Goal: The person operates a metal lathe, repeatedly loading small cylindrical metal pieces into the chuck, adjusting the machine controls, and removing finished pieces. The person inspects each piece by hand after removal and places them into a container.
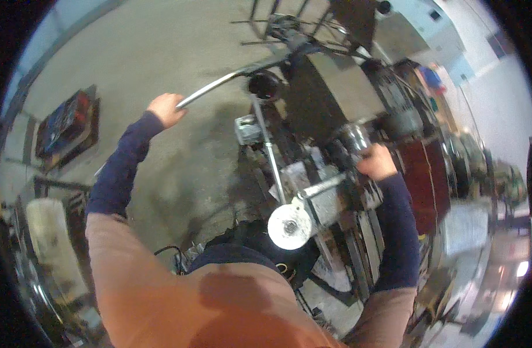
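Out to the left, my left hand (167,110) is wrapped round the near end of a long metal bar (213,86). The bar slants up and right to the dark machine (315,95). My right hand (377,162) is closed at the machine's right side, right beside a shiny metal cylinder (355,138). What its fingers grip is hidden. Between my arms, close to my body, sits a pale round handwheel (289,227). A thin metal rod (268,142) runs from near the handwheel up toward a dark round opening (263,86).
A grey metal box (248,130) sits at the machine's left edge. On the floor at far left stands a dark crate with red and blue contents (67,123). A dark red panel (424,185) stands right of my right forearm. Metal legs (277,20) rise behind the machine.
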`<state>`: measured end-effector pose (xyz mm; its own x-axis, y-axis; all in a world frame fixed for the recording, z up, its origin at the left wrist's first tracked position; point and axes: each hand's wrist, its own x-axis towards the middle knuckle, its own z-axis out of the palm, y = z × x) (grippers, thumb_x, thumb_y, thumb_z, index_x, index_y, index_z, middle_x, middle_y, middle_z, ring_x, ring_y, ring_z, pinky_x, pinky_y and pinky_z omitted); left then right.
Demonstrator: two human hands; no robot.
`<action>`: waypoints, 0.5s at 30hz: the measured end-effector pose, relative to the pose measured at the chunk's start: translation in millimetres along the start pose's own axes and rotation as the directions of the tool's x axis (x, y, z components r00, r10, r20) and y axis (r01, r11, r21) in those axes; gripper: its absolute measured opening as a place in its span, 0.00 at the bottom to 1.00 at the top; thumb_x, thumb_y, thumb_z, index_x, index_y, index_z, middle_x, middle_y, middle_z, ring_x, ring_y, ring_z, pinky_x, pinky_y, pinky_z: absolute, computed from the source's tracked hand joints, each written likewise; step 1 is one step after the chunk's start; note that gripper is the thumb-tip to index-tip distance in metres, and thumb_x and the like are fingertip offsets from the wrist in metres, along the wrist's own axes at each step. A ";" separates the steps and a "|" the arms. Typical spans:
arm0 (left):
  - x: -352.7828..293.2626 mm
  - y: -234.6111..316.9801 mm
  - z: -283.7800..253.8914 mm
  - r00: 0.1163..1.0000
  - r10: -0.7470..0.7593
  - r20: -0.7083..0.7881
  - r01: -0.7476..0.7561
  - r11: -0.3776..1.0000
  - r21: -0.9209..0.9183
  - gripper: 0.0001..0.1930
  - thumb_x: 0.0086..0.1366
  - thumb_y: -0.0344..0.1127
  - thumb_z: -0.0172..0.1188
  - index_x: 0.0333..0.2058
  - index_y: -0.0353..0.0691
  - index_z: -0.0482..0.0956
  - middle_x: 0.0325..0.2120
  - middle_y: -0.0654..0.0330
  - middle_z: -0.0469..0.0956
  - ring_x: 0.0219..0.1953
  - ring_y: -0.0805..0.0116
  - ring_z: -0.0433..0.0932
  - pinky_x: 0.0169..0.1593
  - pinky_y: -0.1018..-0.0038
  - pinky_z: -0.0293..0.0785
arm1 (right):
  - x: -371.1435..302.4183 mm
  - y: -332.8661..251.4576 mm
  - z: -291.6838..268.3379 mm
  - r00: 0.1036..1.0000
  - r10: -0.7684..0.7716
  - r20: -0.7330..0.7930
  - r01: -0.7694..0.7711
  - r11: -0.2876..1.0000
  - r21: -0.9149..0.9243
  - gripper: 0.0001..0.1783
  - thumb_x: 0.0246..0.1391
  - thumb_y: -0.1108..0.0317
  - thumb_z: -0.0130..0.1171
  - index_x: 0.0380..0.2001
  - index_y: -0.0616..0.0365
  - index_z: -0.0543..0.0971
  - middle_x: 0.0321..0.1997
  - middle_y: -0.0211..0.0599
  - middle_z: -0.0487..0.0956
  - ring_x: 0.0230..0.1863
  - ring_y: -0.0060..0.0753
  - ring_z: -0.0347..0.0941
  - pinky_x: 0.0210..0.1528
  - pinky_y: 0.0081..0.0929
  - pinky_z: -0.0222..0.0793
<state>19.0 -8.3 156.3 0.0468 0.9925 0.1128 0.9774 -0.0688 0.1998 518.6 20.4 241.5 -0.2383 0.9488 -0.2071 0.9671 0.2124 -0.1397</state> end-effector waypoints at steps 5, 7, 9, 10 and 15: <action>3.2 -3.9 -2.7 0.998 -0.040 0.045 0.032 0.986 0.162 0.08 0.45 0.32 0.53 0.26 0.40 0.77 0.21 0.50 0.76 0.28 0.50 0.76 0.34 0.59 0.73 | 1.9 4.4 7.8 0.976 -0.147 -0.161 0.156 0.987 0.049 0.17 0.25 0.67 0.59 0.26 0.61 0.80 0.25 0.51 0.77 0.30 0.52 0.74 0.36 0.38 0.70; 8.4 -14.5 -1.4 1.000 -0.005 0.026 0.000 0.987 0.160 0.07 0.45 0.32 0.53 0.25 0.41 0.77 0.21 0.50 0.76 0.27 0.51 0.77 0.33 0.60 0.73 | 1.2 11.8 13.8 0.954 -0.207 -0.218 0.212 0.977 0.001 0.17 0.24 0.68 0.59 0.25 0.61 0.80 0.26 0.49 0.77 0.30 0.51 0.73 0.40 0.39 0.68; 24.0 -26.9 -8.3 0.998 -0.005 0.068 -0.012 0.969 0.245 0.07 0.44 0.32 0.53 0.24 0.41 0.78 0.20 0.51 0.76 0.26 0.52 0.77 0.32 0.61 0.74 | -0.1 12.3 13.5 0.950 -0.246 -0.194 0.235 0.969 -0.080 0.17 0.24 0.69 0.59 0.26 0.60 0.80 0.27 0.47 0.77 0.31 0.51 0.72 0.45 0.40 0.65; 38.3 -38.2 -13.4 0.993 -0.031 0.116 -0.008 0.946 0.325 0.06 0.44 0.32 0.54 0.23 0.42 0.78 0.19 0.51 0.76 0.25 0.53 0.77 0.31 0.61 0.74 | -6.9 2.6 11.9 0.933 -0.235 -0.274 0.236 0.971 -0.029 0.15 0.25 0.70 0.58 0.25 0.60 0.80 0.27 0.45 0.76 0.32 0.51 0.71 0.49 0.43 0.62; 146.8 -139.5 -19.3 0.980 0.181 0.087 -0.196 0.777 0.599 0.07 0.49 0.30 0.54 0.30 0.43 0.75 0.22 0.55 0.78 0.26 0.57 0.78 0.30 0.64 0.74 | 0.3 18.2 15.6 0.928 -0.295 -0.226 0.296 0.955 -0.030 0.12 0.25 0.73 0.56 0.21 0.61 0.77 0.24 0.44 0.74 0.31 0.52 0.71 0.49 0.48 0.62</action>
<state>-114.5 145.0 163.8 0.2403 0.9687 0.0621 0.8732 -0.1877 -0.4498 534.7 20.9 223.7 -0.4868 0.8709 0.0679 0.8554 0.4910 -0.1652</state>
